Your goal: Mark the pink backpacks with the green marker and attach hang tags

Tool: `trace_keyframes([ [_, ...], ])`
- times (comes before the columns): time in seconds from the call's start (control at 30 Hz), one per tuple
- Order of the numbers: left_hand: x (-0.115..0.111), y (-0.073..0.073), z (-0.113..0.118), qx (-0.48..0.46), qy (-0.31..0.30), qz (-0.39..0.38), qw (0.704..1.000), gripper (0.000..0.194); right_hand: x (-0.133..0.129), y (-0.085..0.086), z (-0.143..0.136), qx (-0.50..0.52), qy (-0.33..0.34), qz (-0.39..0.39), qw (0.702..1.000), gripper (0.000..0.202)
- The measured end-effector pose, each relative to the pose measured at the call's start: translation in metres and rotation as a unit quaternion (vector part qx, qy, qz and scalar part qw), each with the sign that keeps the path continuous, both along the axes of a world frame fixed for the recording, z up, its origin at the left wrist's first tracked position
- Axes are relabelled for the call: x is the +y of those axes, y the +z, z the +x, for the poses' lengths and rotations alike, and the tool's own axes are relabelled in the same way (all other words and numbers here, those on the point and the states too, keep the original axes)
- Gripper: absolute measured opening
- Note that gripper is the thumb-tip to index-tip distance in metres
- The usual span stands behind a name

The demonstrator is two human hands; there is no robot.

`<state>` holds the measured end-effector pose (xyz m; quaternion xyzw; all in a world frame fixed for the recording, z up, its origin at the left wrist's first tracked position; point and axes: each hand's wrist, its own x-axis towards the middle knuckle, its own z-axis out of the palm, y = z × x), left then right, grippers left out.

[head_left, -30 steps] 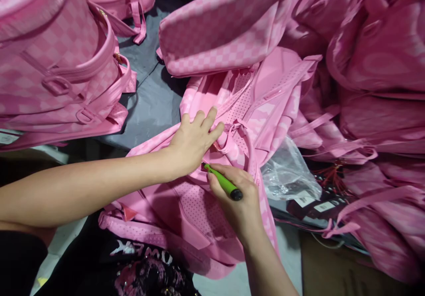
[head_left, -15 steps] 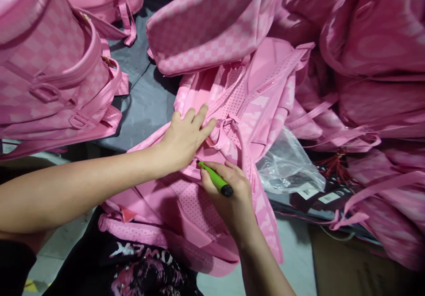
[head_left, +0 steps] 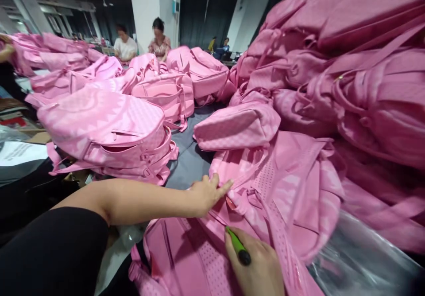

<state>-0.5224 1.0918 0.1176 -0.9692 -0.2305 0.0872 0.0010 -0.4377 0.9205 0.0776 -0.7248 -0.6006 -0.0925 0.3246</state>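
Note:
A pink camouflage-patterned backpack (head_left: pixel 308 172) lies in front of me, its straps and dotted padding uppermost. My left hand (head_left: pixel 207 194) rests on it, fingers stretched and somewhat spread, pressing the pink fabric. Below and to the right, my right hand (head_left: pixel 259 260) is closed around a slim green pen-like tool (head_left: pixel 236 243) with a black rear end. The tool's front end points at the fabric near a red tag (head_left: pixel 230 204); its tip is too small to make out. A twisted pink strap (head_left: pixel 268 216) crosses the bag beside my right hand.
Stacked pink backpacks (head_left: pixel 102 123) stand on the left, and a high pile of pink bags (head_left: pixel 358 56) rises on the right. A checkered pink bag (head_left: pixel 235 127) lies ahead. Clear plastic (head_left: pixel 361 256) is at lower right. Two people (head_left: pixel 125 45) are beyond the grey table (head_left: pixel 192 163).
My view has tilted up, bringing the room and people in sight. Both hands stay at about the same place on the backpack, the green tool still in my right hand.

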Motion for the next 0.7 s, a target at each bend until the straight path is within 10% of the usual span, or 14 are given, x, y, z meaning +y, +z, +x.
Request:
trace_keyframes([
  [0.27,0.003,0.011,-0.016,-0.034,-0.082,-0.022,0.996,0.086,-0.007,0.000,0.001,0.025,-0.001,0.011,1.000,0.035],
  [0.47,0.003,0.033,-0.023,0.047,0.039,-0.058,0.996,0.090,-0.015,0.016,-0.014,0.097,-0.027,-0.043,0.994,0.025],
  [0.7,0.020,0.016,-0.025,-0.007,-0.006,-0.106,0.994,0.088,-0.013,0.013,-0.007,0.142,-0.041,-0.081,0.986,0.018],
])
